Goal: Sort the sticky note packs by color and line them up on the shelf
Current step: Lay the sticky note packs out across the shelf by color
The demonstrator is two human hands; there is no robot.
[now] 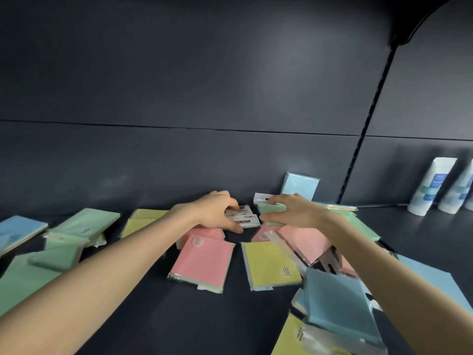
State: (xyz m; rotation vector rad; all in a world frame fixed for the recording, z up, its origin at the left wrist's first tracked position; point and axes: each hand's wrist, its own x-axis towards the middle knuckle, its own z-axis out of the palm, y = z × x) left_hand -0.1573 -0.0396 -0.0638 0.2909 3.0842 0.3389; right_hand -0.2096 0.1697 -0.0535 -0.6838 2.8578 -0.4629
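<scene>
Left hand (215, 212) curled on white-labelled pack (243, 219); right hand (294, 211) gripping green pack (271, 210), both near shelf (204, 324) rear. Other packs scattered, colours mixed. Risk: forearms sweep pink pack (202, 262) or blue pack (340, 301) off front; slick wrap may slip

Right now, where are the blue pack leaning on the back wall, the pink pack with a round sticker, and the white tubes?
blue pack (301, 187): head view, centre of its front face
pink pack (202, 263): head view, centre of its top face
white tubes (432, 185): head view, body of the leftmost tube
</scene>
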